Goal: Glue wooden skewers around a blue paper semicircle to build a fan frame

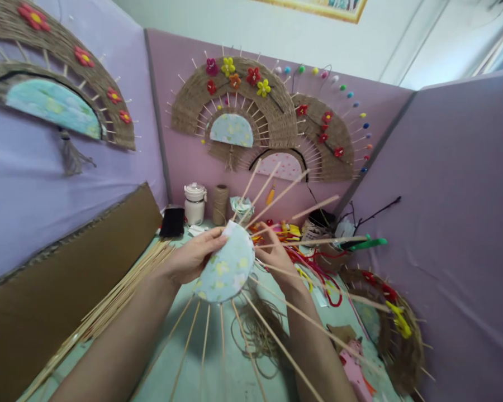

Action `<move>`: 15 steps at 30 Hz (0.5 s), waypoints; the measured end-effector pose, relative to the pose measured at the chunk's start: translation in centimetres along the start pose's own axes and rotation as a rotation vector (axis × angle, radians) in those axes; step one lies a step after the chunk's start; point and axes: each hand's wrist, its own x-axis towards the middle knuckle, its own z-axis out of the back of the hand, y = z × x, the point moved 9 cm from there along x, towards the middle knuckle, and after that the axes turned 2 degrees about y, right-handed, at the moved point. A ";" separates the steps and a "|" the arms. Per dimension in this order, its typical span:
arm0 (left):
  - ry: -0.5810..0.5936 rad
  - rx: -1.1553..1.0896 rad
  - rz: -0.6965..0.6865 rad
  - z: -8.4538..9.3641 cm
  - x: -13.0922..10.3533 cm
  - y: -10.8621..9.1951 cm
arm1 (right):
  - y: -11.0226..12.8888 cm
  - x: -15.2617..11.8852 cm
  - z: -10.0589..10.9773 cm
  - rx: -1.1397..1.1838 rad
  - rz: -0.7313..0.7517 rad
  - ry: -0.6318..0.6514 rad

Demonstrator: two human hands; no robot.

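Observation:
A half-round fan base covered in light blue flowered fabric is tilted in front of me, with thin sticks radiating from its curved edge. My left hand grips its straight side, thumb on the front face. At the curved edge, my right hand has its fingers bent among the sticks, partly behind them. Whatever those fingers pinch is too small or hidden to name. Below the base, a loose tangle of brown twine lies on the pale green table.
Bundled sticks lie at left beside a cardboard panel. A white-lidded jar and a twine spool stand behind. Red fuzzy stems are heaped at right, near a woven fan. Finished fans hang on the partition.

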 end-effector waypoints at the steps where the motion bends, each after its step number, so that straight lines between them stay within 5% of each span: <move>1: 0.048 0.000 0.029 -0.8 0.1 0.8 | -0.1 -0.1 -0.7 0.033 -0.016 0.048; 7: 0.189 0.005 0.154 -3.3 0.4 4.2 | 0.1 -0.8 -3.0 0.178 -0.076 0.276; 15: 0.189 -0.007 0.164 -3.4 0.6 4.6 | 0.9 -0.4 -0.4 0.098 -0.069 0.119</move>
